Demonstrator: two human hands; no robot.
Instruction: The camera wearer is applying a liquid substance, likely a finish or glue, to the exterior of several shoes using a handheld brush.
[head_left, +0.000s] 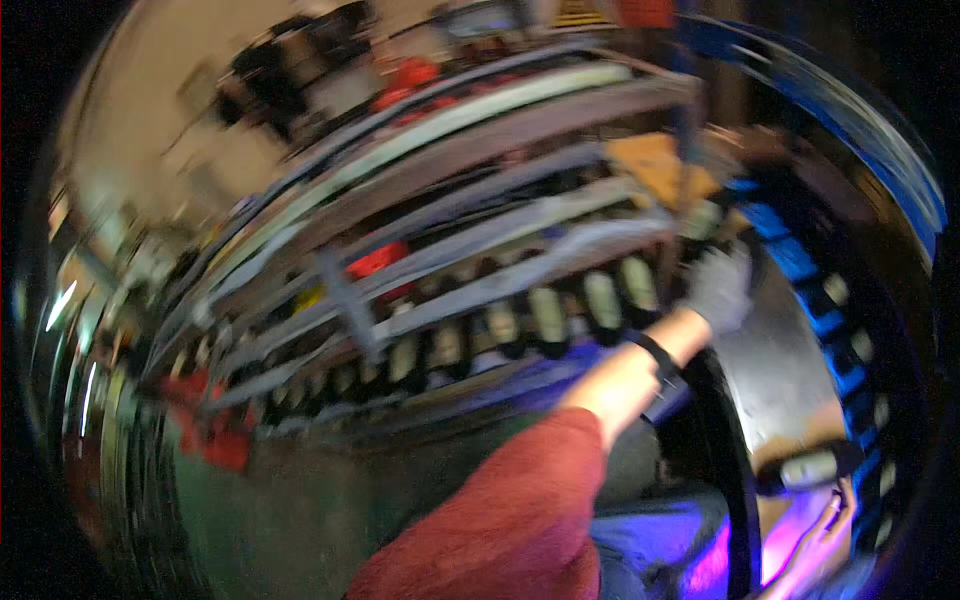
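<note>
My left hand (718, 285), in a grey glove with a dark band at the wrist, reaches forward to the end of the rack. Just beyond its fingers is a dark shoe (703, 220) with a pale insole. Motion smears those fingers, so their grip on the shoe is unclear. Low on the right, my right hand (825, 525) is bare and lit purple, its fingers stretched out and apart. Its fingertips are at the edge of another black shoe (808, 468) with a pale insole, which lies on a metal surface (785, 375).
A slatted rack (450, 300) carries a row of dark shoes (548, 318) on its lower level. A blue segmented strip (805, 275) edges the metal surface on the right. Red items (215, 420) are at the rack's left end. A yellow-brown panel (660, 165) is behind my left hand.
</note>
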